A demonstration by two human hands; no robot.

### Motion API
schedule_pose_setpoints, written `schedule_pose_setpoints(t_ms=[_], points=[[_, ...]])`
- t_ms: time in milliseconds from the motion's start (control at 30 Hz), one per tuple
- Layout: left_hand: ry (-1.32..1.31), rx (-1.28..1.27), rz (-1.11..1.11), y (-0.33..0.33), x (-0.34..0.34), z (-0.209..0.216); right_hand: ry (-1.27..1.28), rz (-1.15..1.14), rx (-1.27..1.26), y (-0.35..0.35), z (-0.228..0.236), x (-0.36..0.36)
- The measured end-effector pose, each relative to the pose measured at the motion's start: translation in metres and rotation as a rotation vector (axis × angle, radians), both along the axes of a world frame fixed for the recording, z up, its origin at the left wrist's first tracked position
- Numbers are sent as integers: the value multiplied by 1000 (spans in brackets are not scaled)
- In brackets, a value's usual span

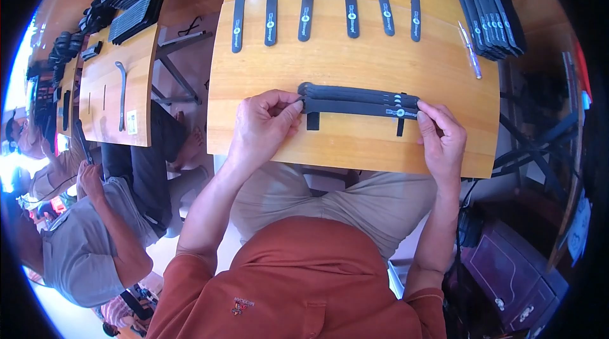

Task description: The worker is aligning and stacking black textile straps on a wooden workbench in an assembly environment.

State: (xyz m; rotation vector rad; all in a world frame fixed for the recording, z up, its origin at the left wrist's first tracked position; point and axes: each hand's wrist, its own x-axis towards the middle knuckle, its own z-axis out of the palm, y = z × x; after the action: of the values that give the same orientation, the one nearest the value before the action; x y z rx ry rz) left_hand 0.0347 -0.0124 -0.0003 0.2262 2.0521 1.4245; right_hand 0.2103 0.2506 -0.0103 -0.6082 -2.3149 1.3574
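Observation:
Close to the near edge of the wooden table [254,76] lies a small stack of dark grey straps [355,102], each marked with pale print. My left hand [269,120] pinches the stack's left end between thumb and fingers. At the other end, my right hand [442,136] grips the stack the same way. Two short black strips [313,121] stick out from under the stack on the near side, one near each end. Farther back, several single grey straps [307,3] are laid out in a spaced row, pointing away from me.
At the back right stands a thick pile of dark straps [488,9], with a pen [470,50] beside it. To the left, a co-worker [95,225] sits at another wooden table [136,72] bearing strap piles [135,19]. A purple cabinet [514,275] is at lower right.

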Motion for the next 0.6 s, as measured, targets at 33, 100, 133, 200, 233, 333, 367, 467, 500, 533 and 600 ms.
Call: schedule_pose_setpoints(t_ms=[33,100,133,200,233,333,367,467,500,533,600], points=[[-3,-3,2,0,0,1,-6,-10,-31,-1,0,0],[13,-11,2,1,0,4,-15,-37,-55,-2,-1,-1],[11,-13,3,2,0,6,-21,-66,-76,-2,-2,-1],[32,-55,-9,4,-1,10,-7,-77,-63,-1,-7,-1],[32,-58,-8,4,0,9,8,-89,-47,-1,-9,-1],[35,-58,12,4,0,5,1,-90,-5,-1,-10,-1],[41,-62,10,4,0,4,0,-90,-6,-1,-11,-1],[52,-70,6,4,0,4,-1,-94,18,-2,-11,-1],[56,-75,2,5,0,4,5,-93,31,-2,-10,-1],[55,-75,2,5,1,4,12,-93,45,-2,-10,-1],[51,-58,9,5,0,2,13,-93,55,-1,-11,-1]])
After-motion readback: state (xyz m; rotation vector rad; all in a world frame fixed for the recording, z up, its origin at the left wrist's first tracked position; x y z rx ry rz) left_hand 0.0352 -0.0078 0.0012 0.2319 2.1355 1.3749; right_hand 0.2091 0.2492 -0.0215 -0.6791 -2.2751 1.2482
